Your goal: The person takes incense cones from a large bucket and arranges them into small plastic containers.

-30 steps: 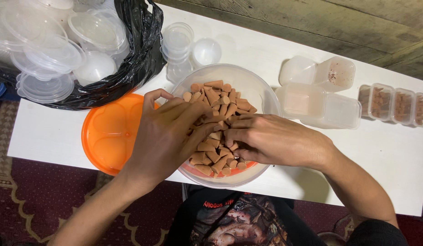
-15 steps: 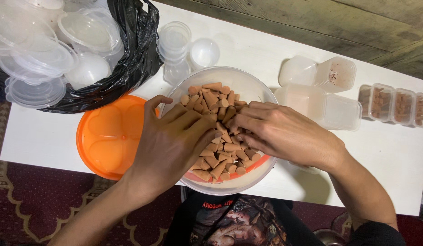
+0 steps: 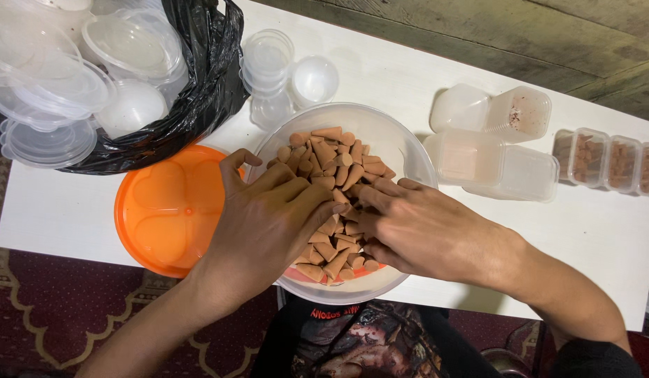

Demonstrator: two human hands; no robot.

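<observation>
Both hands in the clear plastic bowl (image 3: 401, 143), which sits at the near middle of the white tabletop (image 3: 604, 238). Bowl is filled with small tan-orange cones (image 3: 331, 157), heaped. Left hand (image 3: 265, 227) lies palm down over the left side of the heap, fingers spread and loosely curved, tips touching cones near the bowl's middle; not clenched, cannot tell if any cone is pinched under it. Right hand (image 3: 426, 234) comes in from the right, palm down, fingers extended toward the left hand, tips on the cones; whether it grips any is hidden. Fingertips of the two hands nearly meet over the pile.

Orange round lid (image 3: 167, 210) lies flat just left of the bowl, touching or tucked under its edge, partly covered by the left hand's wrist. Far left: black plastic bag (image 3: 212, 91) holding stacked clear round containers (image 3: 72, 84). Far of the bowl: small stack of clear cups (image 3: 268, 66) and one small clear tub (image 3: 315, 78). Right of the bowl: frosted rectangular boxes (image 3: 492, 161), some stacked. Far right edge: row of small clear boxes (image 3: 604, 159) with brown cones inside. Patterned red carpet (image 3: 58, 315) below the near tabletop edge.
</observation>
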